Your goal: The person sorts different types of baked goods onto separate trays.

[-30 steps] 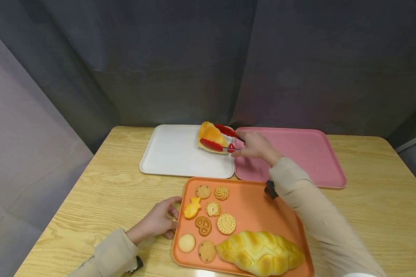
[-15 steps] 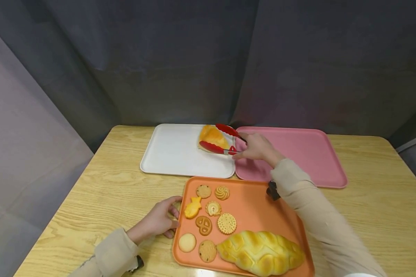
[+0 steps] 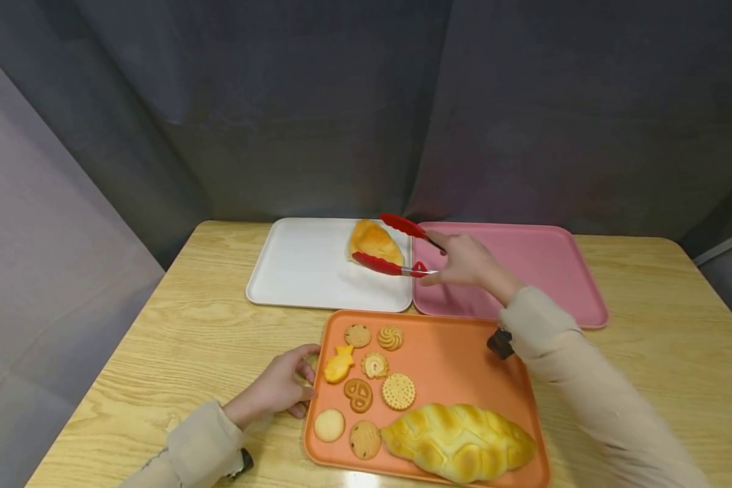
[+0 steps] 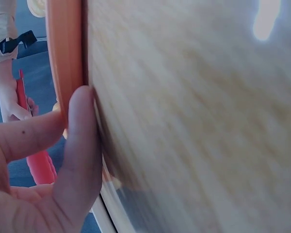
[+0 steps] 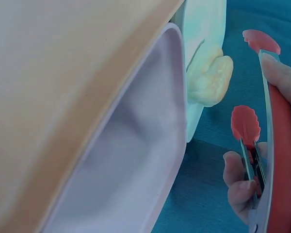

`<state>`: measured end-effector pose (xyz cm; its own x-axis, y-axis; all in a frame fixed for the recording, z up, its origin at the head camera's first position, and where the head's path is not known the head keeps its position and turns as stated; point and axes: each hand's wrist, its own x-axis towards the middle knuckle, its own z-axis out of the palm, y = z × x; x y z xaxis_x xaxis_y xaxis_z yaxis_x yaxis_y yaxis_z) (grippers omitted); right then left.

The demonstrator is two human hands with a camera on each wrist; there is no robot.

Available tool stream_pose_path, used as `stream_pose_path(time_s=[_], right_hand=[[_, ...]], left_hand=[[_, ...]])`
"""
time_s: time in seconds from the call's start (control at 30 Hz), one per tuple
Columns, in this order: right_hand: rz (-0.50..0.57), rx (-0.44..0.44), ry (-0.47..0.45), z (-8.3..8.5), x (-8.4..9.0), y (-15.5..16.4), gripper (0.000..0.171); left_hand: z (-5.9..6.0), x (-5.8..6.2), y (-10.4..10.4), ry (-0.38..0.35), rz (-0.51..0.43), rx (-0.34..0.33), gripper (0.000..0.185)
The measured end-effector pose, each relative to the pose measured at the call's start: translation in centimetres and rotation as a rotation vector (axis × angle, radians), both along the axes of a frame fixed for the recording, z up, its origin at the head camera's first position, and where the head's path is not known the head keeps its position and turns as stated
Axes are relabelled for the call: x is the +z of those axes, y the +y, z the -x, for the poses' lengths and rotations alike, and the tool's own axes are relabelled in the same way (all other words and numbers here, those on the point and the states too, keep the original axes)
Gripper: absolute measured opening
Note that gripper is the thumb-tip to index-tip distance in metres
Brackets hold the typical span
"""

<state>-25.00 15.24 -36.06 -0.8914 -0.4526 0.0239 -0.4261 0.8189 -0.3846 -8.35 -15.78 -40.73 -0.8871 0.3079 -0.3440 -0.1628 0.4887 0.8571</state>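
The right hand [image 3: 468,263] pinches red tongs [image 3: 396,247] by their handle end, arms spread. From the head view the bun [image 3: 375,242] lies just beyond the tips, seeming to sit between them on the white tray [image 3: 305,268]. The right wrist view shows what that one cannot: both tips hang clear of the bun [image 5: 209,77], touching nothing. The pink tray [image 3: 524,261] lies under the hand. The left hand [image 3: 277,390] grips the near-left rim of the orange tray [image 3: 451,359], fingers curled; its wrist view shows a thumb [image 4: 80,160] pressed against that rim [image 4: 65,53]. Cookies [image 3: 398,393] lie just right of this hand, a loaf [image 3: 460,444] farther right.
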Motion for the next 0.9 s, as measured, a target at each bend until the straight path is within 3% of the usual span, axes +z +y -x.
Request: stream_pose_path(time_s=[0.63,0.9], right_hand=[[0.022,0.071,0.085,-5.1,1.5,3.2,0.088],[0.061,0.157,0.188,-6.8,1.8,4.8,0.084]], left_hand=[[0.0,0.2,0.2,-0.008,-0.011,0.017,0.067],[0.1,0.0,0.1,-0.007,-0.019,0.011,0.066]])
